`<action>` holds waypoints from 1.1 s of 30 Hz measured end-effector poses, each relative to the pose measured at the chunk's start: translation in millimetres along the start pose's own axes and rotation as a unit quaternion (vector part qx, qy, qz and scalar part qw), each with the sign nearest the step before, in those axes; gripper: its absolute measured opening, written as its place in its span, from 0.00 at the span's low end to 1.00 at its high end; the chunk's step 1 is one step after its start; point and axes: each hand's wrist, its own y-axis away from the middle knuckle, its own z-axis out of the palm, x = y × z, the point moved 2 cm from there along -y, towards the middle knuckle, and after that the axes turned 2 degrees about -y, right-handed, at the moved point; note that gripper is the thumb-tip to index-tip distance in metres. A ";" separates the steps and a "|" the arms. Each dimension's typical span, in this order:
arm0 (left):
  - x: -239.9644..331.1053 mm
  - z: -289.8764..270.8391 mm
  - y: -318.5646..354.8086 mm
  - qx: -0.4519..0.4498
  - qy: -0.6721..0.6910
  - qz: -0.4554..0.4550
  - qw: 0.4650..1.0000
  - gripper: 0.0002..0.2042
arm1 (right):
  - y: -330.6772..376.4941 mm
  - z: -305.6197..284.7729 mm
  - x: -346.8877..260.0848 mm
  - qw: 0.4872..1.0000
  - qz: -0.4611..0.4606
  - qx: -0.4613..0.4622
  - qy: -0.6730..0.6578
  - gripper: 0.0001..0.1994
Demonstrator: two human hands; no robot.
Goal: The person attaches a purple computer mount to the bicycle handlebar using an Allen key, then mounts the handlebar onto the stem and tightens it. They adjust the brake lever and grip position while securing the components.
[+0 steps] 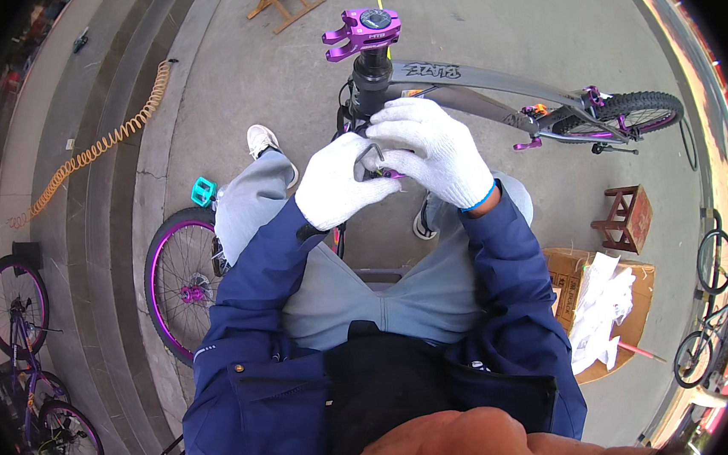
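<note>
In front of a grey bike frame (pixel 463 77), my two white-gloved hands meet close together. A bent grey hex key (pixel 372 152) shows between them, its short end up, and my left hand (pixel 343 182) is closed around it. My right hand (pixel 433 149) curls inward with the fingers pressed together, its fingertips beside the key. What it grips is hidden. A small purple part (pixel 390 173) peeks out under the right fingers. Just beyond, a purple handlebar stem (pixel 366 32) tops the black head tube (pixel 371 77).
A wheel with a purple rim (pixel 156 282) and a turquoise pedal (pixel 203 191) are at my left leg. A small wooden stool (pixel 624 220) and cardboard (pixel 639 300) with white cloth (pixel 597 307) lie to the right. A coiled orange hose (pixel 109 145) crosses steps at left.
</note>
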 end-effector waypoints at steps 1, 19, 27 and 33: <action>1.9 5.1 2.5 0.000 0.049 0.030 0.998 0.28 | 1.6 4.2 -2.1 1.000 -0.007 -0.018 -0.018 0.15; -36.6 -11.7 49.6 0.106 0.113 0.007 0.988 0.26 | 30.2 -1.3 -15.0 0.966 0.228 -0.105 -0.056 0.28; -35.2 -6.5 48.5 0.117 0.083 0.081 0.986 0.28 | 22.4 18.1 -18.8 0.970 0.200 -0.134 -0.023 0.31; -33.8 -8.6 46.5 0.073 0.087 0.051 0.992 0.29 | 21.2 15.9 -23.0 0.966 0.222 -0.130 -0.034 0.28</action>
